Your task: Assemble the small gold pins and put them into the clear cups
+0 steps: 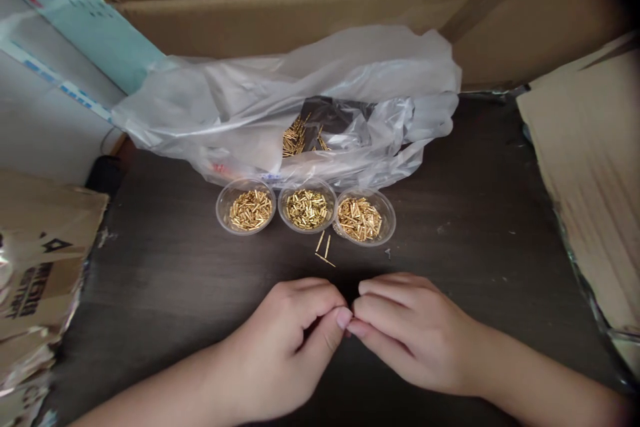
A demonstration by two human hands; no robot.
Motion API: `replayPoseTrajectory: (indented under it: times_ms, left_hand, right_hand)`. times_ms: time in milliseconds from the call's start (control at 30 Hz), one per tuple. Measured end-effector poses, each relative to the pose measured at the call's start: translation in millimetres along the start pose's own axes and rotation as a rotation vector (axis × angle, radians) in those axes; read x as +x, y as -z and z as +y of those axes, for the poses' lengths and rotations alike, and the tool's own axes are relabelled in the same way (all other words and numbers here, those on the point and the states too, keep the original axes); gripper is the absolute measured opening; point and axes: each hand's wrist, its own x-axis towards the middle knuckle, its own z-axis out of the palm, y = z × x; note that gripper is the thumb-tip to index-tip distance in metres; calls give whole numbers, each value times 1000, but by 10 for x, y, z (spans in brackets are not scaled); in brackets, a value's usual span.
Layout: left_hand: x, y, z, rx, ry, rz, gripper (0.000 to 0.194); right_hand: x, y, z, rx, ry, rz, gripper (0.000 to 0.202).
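My left hand (300,340) and my right hand (415,330) meet low in the middle of the view, thumbs and fingertips pinched close together. Whatever is between the fingertips is hidden or too small to name. Just beyond them lie three thin gold-coloured metal pins (327,245) on the dark table. Farther back stand three clear plastic cups in a row: the left cup (220,212), the middle cup (332,210) and the right cup (391,223). Each holds many small gold-coloured metal pieces.
Behind the cups lies a crumpled clear plastic bag (240,107) with more gold-coloured pins (295,137) inside. Cardboard (300,20) stands along the back of the dark table (165,247). More cardboard flanks the left (45,260) and right (590,173) sides.
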Motion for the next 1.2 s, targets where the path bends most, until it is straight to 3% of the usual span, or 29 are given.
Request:
replayPoseTrajectory:
  times_ms: [333,500,667,833,1200]
  left_hand:
    - [-14,51,-29,-213,225,-56,28]
    - [-17,41,-34,-272,231,-45,22]
    - [-3,40,-26,-208,167,-1,19]
    - [-2,88,-39,51,-7,86,17]
    - [-37,136,-83,241,-233,19,9]
  right_hand:
    - [10,-21,24,-76,32,5,32]
    - [14,-23,64,-62,46,13,35]
    - [17,-38,84,-30,47,43,33]
    - [21,-33,72,-22,19,34,19]
    - [37,-24,55,3,15,17,23]
